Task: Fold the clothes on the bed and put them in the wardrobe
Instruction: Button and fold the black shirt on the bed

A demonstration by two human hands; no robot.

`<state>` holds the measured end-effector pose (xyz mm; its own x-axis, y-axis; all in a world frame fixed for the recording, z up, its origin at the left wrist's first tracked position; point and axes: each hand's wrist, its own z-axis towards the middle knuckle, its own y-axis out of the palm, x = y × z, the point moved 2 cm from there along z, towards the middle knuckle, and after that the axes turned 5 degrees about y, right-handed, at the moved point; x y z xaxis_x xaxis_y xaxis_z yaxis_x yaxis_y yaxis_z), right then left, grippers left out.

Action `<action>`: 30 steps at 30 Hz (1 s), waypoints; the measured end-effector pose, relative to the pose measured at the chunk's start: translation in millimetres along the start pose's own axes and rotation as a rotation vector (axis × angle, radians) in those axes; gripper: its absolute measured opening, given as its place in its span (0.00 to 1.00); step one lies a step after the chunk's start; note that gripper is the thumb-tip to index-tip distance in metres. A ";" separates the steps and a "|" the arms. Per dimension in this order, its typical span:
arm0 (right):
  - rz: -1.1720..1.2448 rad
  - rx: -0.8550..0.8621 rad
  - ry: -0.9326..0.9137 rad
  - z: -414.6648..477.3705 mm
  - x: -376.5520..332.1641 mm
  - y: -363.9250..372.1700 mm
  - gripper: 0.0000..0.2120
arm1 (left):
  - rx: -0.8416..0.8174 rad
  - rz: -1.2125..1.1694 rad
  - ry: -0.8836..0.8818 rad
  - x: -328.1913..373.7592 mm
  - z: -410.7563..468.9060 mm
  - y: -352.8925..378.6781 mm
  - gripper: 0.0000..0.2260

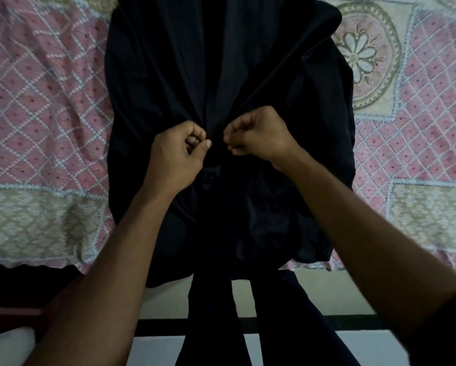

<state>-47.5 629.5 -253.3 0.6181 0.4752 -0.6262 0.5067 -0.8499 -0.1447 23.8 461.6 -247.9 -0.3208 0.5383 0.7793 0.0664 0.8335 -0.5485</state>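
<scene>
A large black garment lies spread lengthwise on the bed, its near end hanging over the bed's front edge. My left hand pinches a fold of the black cloth near the garment's middle, fingers curled tight. Close beside it, my right hand grips the cloth on the other side of a central seam or opening. The two hands are a small gap apart, and folds of cloth run up from them toward the far end. A small dark button shows just below my left hand.
The bed carries a pink, white and beige patterned bedspread with a flower medallion at the right. The bed's front edge runs across the lower frame. Below it are my dark-trousered legs and a pale floor with a dark stripe.
</scene>
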 end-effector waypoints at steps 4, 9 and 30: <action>-0.064 0.362 -0.212 -12.2 -7.6 -7.4 0.03 | 0.011 0.221 0.148 23.1 4.6 -18.8 0.05; -0.169 0.496 -0.433 -6.7 -50.8 3.2 0.05 | 0.102 0.202 0.238 37.7 52.5 -40.2 0.04; -0.041 0.477 -0.111 43.7 -41.5 -4.7 0.05 | 0.027 0.421 0.286 27.5 108.0 -20.5 0.10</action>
<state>-101.8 603.8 -260.2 0.5221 0.5055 -0.6869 0.1820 -0.8529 -0.4893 -88.4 445.9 -248.0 0.0002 0.8426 0.5386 0.1086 0.5354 -0.8376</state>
